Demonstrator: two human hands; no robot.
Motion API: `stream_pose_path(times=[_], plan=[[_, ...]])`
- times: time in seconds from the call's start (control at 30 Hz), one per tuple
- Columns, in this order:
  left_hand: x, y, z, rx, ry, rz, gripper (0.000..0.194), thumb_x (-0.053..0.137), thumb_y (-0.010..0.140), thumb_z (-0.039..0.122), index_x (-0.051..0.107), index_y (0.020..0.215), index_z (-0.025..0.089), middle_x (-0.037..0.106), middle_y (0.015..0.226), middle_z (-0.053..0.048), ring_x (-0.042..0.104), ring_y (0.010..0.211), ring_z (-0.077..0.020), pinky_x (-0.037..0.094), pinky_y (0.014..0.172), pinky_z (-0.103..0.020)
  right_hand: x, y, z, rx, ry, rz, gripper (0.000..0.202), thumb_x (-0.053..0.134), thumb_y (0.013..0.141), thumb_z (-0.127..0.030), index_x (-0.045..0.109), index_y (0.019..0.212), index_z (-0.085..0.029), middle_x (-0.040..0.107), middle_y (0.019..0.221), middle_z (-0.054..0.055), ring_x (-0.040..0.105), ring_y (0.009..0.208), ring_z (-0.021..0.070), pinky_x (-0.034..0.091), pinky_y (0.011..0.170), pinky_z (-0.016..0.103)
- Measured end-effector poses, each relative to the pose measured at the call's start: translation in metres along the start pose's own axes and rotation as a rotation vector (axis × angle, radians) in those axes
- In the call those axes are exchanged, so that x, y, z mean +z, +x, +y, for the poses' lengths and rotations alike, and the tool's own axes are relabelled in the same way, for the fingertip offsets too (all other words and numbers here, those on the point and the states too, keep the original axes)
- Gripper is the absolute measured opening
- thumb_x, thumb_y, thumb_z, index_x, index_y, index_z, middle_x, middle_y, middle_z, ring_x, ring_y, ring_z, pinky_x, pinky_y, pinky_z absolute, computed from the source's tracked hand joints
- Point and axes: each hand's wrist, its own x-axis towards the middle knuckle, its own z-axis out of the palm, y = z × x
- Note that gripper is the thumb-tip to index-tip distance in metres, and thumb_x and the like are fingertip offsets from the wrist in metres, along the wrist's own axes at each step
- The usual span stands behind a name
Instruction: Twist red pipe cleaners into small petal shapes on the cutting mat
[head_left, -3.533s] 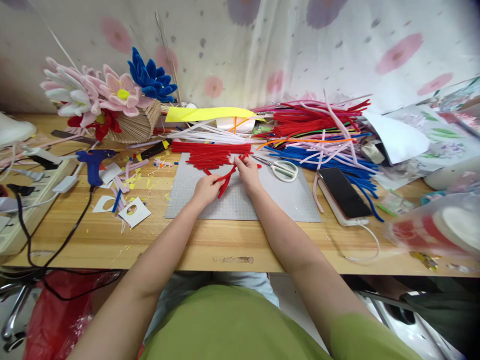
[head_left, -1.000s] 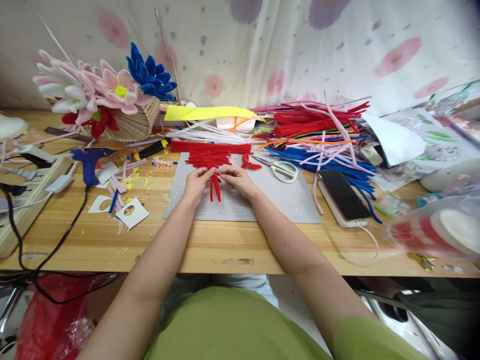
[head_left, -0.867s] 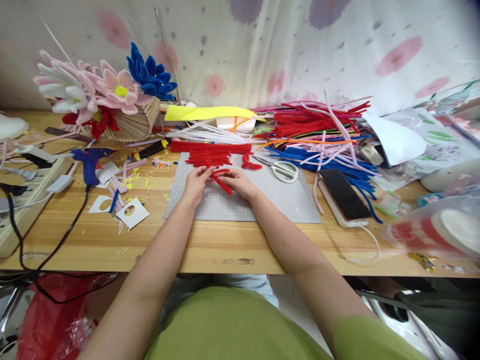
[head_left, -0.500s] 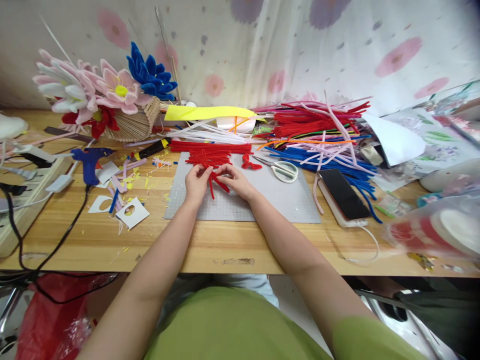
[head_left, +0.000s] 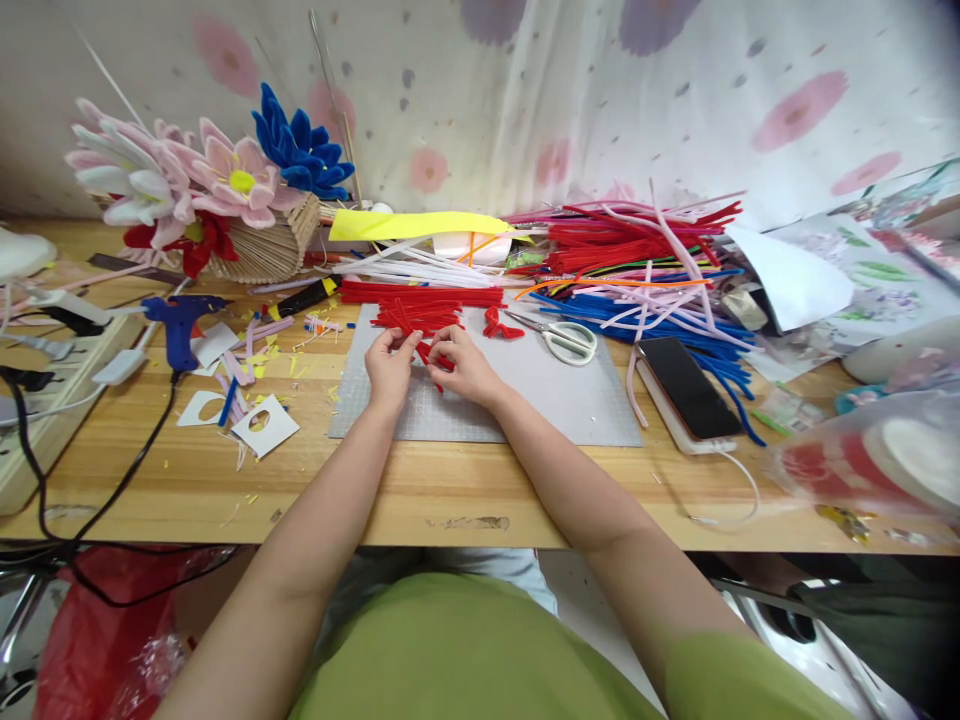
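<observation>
Over the grey cutting mat, my left hand and my right hand pinch short red pipe cleaners between them. Fingertips cover much of these pieces, so how they join is hidden. Just behind my hands lies a pile of cut red pipe cleaners, with a row of longer red ones beyond it. Some bent red pipe-cleaner petals rest right of the pile. Beside them are scissors with pale handles, lying on the mat.
A blue glue gun, its cord and paper scraps lie left. Fuzzy flowers stand behind them. Heaps of red and blue pipe cleaners fill the back right, near a phone and a bagged cup.
My right hand's fingers have curled further over the red pipe cleaners. My left hand has shifted slightly left, and the hanging red ends now show less.
</observation>
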Motion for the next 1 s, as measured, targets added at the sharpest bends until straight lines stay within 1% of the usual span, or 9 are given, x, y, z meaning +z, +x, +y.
stream_pose_path(times=[0.23, 0.47, 0.53, 0.63, 0.7, 0.73, 0.8, 0.87, 1.0], plan=[[0.0013, -0.0031, 0.0106, -0.078, -0.057, -0.007, 0.019, 0.073, 0.061, 0.023, 0.055, 0.059, 0.016, 0.051, 0.054, 0.006, 0.043, 0.047, -0.0046, 0.036, 0.047, -0.018, -0.0025, 0.0008, 0.001, 0.006, 0.114, -0.059, 0.002, 0.056, 0.069, -0.016, 0.055, 0.067, -0.017, 0.046, 0.09, 0.004, 0.048, 0.09, 0.0156, 0.041, 0.087, 0.032], [0.0, -0.0003, 0.0056, -0.188, -0.154, 0.004, 0.03, 0.077, 0.054, 0.034, 0.054, 0.06, 0.016, 0.055, 0.06, 0.005, 0.047, 0.05, -0.0044, 0.038, 0.048, -0.017, -0.0048, 0.001, 0.0, -0.014, 0.116, -0.069, 0.003, 0.055, 0.069, -0.016, 0.054, 0.066, -0.017, 0.044, 0.088, 0.004, 0.047, 0.087, 0.015, 0.041, 0.085, 0.032], [-0.0014, 0.0006, 0.0056, -0.222, -0.17, -0.04, 0.032, 0.078, 0.052, 0.036, 0.055, 0.062, 0.016, 0.057, 0.062, 0.004, 0.05, 0.052, -0.005, 0.04, 0.05, -0.018, -0.0051, 0.0004, 0.0003, -0.02, 0.106, -0.077, 0.003, 0.055, 0.068, -0.016, 0.054, 0.065, -0.017, 0.044, 0.088, 0.004, 0.047, 0.086, 0.0152, 0.041, 0.084, 0.032], [-0.0043, 0.0017, 0.0078, -0.283, -0.179, -0.195, 0.035, 0.08, 0.049, 0.037, 0.06, 0.069, 0.016, 0.061, 0.068, 0.002, 0.055, 0.058, -0.0078, 0.045, 0.054, -0.021, -0.0059, -0.0008, 0.0014, -0.009, 0.105, -0.083, 0.004, 0.055, 0.065, -0.014, 0.053, 0.064, -0.017, 0.045, 0.089, 0.004, 0.048, 0.088, 0.0156, 0.042, 0.084, 0.032], [-0.006, 0.0021, 0.0091, -0.313, -0.181, -0.288, 0.037, 0.081, 0.047, 0.036, 0.062, 0.071, 0.016, 0.064, 0.072, 0.0, 0.058, 0.061, -0.0093, 0.048, 0.058, -0.023, -0.0061, -0.0011, 0.0026, 0.016, 0.118, -0.047, 0.004, 0.055, 0.066, -0.014, 0.053, 0.064, -0.018, 0.045, 0.09, 0.004, 0.049, 0.089, 0.0161, 0.042, 0.085, 0.033], [-0.0066, 0.0022, 0.0094, -0.315, -0.182, -0.304, 0.037, 0.081, 0.046, 0.035, 0.062, 0.071, 0.015, 0.064, 0.073, 0.0, 0.059, 0.062, -0.0095, 0.048, 0.06, -0.023, -0.0059, -0.001, 0.0033, 0.031, 0.122, -0.017, 0.003, 0.055, 0.066, -0.015, 0.053, 0.065, -0.018, 0.046, 0.09, 0.004, 0.049, 0.089, 0.0164, 0.042, 0.086, 0.034], [-0.0067, 0.0021, 0.0092, -0.292, -0.183, -0.28, 0.036, 0.082, 0.045, 0.033, 0.061, 0.069, 0.015, 0.064, 0.071, 0.001, 0.058, 0.062, -0.0088, 0.048, 0.061, -0.023, -0.0049, -0.0005, 0.0048, 0.056, 0.114, 0.037, 0.002, 0.056, 0.068, -0.017, 0.055, 0.067, -0.018, 0.046, 0.092, 0.005, 0.049, 0.091, 0.0171, 0.041, 0.088, 0.035], [-0.0057, 0.0017, 0.0082, -0.264, -0.18, -0.242, 0.036, 0.082, 0.046, 0.033, 0.06, 0.067, 0.015, 0.062, 0.067, 0.002, 0.057, 0.06, -0.0081, 0.048, 0.061, -0.023, -0.0031, 0.0002, 0.006, 0.069, 0.089, 0.066, 0.007, 0.059, 0.07, -0.024, 0.056, 0.068, -0.018, 0.047, 0.094, 0.005, 0.049, 0.094, 0.018, 0.039, 0.091, 0.037], [-0.0026, 0.0003, 0.006, -0.254, -0.174, -0.198, 0.035, 0.081, 0.048, 0.033, 0.06, 0.069, 0.014, 0.061, 0.067, 0.002, 0.055, 0.057, -0.0082, 0.046, 0.058, -0.023, -0.0001, 0.0015, 0.0064, 0.055, 0.049, 0.061, 0.015, 0.063, 0.073, -0.031, 0.057, 0.069, -0.018, 0.048, 0.098, 0.006, 0.048, 0.098, 0.0189, 0.038, 0.093, 0.038]])
